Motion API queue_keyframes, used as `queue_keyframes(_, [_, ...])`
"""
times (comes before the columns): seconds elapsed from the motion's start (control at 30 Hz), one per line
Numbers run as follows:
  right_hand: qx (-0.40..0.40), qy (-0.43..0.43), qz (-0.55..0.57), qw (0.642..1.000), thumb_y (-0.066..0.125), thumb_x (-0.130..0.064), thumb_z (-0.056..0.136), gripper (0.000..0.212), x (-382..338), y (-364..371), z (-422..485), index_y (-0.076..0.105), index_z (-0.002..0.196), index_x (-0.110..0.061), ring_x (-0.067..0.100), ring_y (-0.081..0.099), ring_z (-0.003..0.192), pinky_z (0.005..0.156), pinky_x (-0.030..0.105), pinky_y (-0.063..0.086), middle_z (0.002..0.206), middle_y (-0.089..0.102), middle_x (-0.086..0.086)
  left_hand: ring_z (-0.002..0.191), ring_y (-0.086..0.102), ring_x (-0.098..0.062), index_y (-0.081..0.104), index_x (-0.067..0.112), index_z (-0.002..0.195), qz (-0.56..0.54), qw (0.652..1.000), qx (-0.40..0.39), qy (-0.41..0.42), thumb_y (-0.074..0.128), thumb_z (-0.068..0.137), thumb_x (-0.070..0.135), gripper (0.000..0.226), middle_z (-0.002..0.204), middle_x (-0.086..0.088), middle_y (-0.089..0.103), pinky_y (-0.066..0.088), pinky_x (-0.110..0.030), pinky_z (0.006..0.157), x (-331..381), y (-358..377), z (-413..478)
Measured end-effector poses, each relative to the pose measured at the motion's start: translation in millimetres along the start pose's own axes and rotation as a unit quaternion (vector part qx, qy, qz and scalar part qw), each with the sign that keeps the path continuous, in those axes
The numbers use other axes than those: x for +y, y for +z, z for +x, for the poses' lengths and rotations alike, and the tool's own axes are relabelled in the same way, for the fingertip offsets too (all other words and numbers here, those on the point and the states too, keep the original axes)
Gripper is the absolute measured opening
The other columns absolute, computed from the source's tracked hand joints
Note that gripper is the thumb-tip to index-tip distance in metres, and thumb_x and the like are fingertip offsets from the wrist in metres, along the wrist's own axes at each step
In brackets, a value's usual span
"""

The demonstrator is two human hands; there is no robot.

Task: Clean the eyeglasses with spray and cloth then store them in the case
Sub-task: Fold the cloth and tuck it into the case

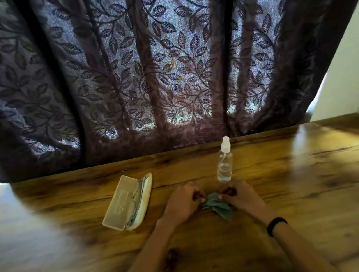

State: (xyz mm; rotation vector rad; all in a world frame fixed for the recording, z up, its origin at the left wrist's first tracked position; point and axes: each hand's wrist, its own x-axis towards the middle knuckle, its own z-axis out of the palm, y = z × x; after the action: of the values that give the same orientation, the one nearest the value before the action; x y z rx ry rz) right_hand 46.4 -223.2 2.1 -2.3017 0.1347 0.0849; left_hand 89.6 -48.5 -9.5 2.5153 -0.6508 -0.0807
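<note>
A small green cloth (pixel 216 206) with a zigzag edge lies on the wooden table (pixel 311 180) between my hands. My left hand (pixel 181 203) pinches its left side and my right hand (pixel 239 194) pinches its right side. Just behind my right hand stands a clear spray bottle (pixel 224 164) with a white cap. To the left, a beige glasses case (pixel 126 202) lies open, and the eyeglasses (pixel 136 196) rest folded inside it along the hinge.
A dark leaf-patterned curtain (pixel 162 67) hangs right behind the table's far edge. A pale wall (pixel 358 72) rises at the right. My right wrist wears a black band (pixel 276 225).
</note>
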Motion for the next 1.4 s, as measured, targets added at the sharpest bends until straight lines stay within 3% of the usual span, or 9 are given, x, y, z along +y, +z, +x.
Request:
queue_keyframes(0.17, [0.017, -0.002, 0.108, 0.994, 0.062, -0.008, 0.084, 0.011, -12.9, -6.7, -12.0, 0.065, 0.093, -0.002, 0.029, 0.061, 0.098, 0.086, 0.043, 0.052, 0.103, 0.066, 0.017, 0.085, 0.05, -0.003, 0.066, 0.023, 0.094, -0.049, 0.998, 0.048, -0.017, 0.06, 0.084, 0.023, 0.011, 0.094, 0.01, 0.055, 0.038, -0.017, 0.074, -2.3, -3.5, -6.0])
queue_keyframes(0.33, [0.012, -0.019, 0.197, 0.98, 0.058, -0.005, 0.087, 0.012, -27.2, -17.3, -18.4, 0.06, 0.095, 0.003, 0.035, 0.059, 0.102, 0.091, 0.046, 0.048, 0.107, 0.063, 0.025, 0.081, 0.054, 0.006, 0.06, 0.023, 0.095, -0.179, 0.983, 0.034, -0.008, 0.054, 0.089, 0.023, 0.008, 0.092, 0.011, 0.061, 0.042, -0.003, 0.07, 4.2, -15.4, -10.8])
queue_keyframes(0.4, [0.013, -0.031, 0.212, 0.977, 0.057, -0.006, 0.087, 0.013, -31.4, -19.9, -18.3, 0.058, 0.097, 0.002, 0.031, 0.059, 0.099, 0.089, 0.039, 0.05, 0.103, 0.063, 0.02, 0.081, 0.056, 0.004, 0.057, 0.024, 0.092, -0.224, 0.974, 0.031, -0.003, 0.052, 0.09, 0.021, 0.006, 0.089, 0.01, 0.061, 0.044, -0.006, 0.07, 8.6, -19.8, -12.4])
queue_keyframes(0.53, [0.009, -0.064, 0.204, 0.977, 0.058, -0.003, 0.086, 0.018, -35.7, -24.2, -13.0, 0.057, 0.103, -0.002, 0.016, 0.056, 0.087, 0.063, 0.005, 0.045, 0.091, 0.059, 0.006, 0.075, 0.056, 0.006, 0.055, 0.024, 0.087, -0.263, 0.962, 0.067, 0.016, 0.052, 0.09, 0.018, 0.007, 0.082, 0.011, 0.059, 0.045, -0.009, 0.069, 13.1, -28.0, -12.5])
queue_keyframes(0.73, [0.017, -0.115, 0.121, 0.986, 0.059, 0.0, 0.084, 0.02, -55.3, -39.3, 3.7, 0.062, 0.103, 0.0, 0.017, 0.055, 0.086, 0.068, 0.016, 0.044, 0.093, 0.06, 0.008, 0.082, 0.059, -0.011, 0.063, 0.011, 0.089, -0.223, 0.965, 0.134, 0.021, 0.061, 0.083, 0.009, 0.006, 0.087, 0.0, 0.064, 0.047, -0.017, 0.072, 19.3, -54.0, 4.7])
queue_keyframes(0.93, [0.083, -0.218, 0.141, 0.962, 0.063, 0.006, 0.079, 0.01, -71.3, -57.0, 9.3, 0.065, 0.088, 0.002, 0.004, 0.056, 0.073, 0.064, 0.004, 0.044, 0.08, 0.061, -0.001, 0.077, 0.058, 0.004, 0.065, 0.016, 0.092, -0.181, 0.956, 0.216, 0.078, 0.069, 0.076, 0.009, 0.018, 0.083, 0.01, 0.064, 0.043, -0.005, 0.067, 28.4, -91.1, 10.4])
queue_keyframes(1.1, [-0.011, -0.159, 0.096, 0.983, 0.065, 0.002, 0.079, 0.009, -36.1, -33.7, 0.8, 0.066, 0.086, -0.002, 0.007, 0.057, 0.081, 0.065, 0.003, 0.041, 0.088, 0.065, 0.004, 0.085, 0.064, -0.01, 0.067, 0.015, 0.096, -0.127, 0.984, 0.109, 0.053, 0.071, 0.074, 0.009, 0.023, 0.092, 0.001, 0.069, 0.043, -0.006, 0.071, 13.9, -62.9, -20.2])
queue_keyframes(1.2, [-0.108, -0.123, 0.021, 0.986, 0.065, -0.005, 0.08, 0.013, -12.3, -18.0, -7.7, 0.067, 0.089, -0.015, -0.005, 0.052, 0.092, 0.074, -0.001, 0.038, 0.103, 0.062, -0.007, 0.1, 0.059, -0.005, 0.062, 0.023, 0.103, -0.059, 0.998, -0.004, 0.007, 0.067, 0.079, 0.019, 0.025, 0.11, 0.002, 0.067, 0.043, -0.017, 0.089, 2.5, -36.1, -38.9])
queue_keyframes(1.4, [-0.132, -0.137, -0.017, 0.982, 0.056, -0.01, 0.087, 0.029, -3.2, -9.2, -23.2, 0.052, 0.076, -0.037, 0.001, 0.055, 0.101, 0.094, 0.024, 0.043, 0.103, 0.064, -0.005, 0.103, 0.056, -0.002, 0.061, 0.026, 0.106, -0.03, 0.998, -0.049, 0.002, 0.064, 0.081, 0.023, 0.025, 0.114, 0.005, 0.065, 0.041, -0.019, 0.094, 2.1, -18.6, -51.5])
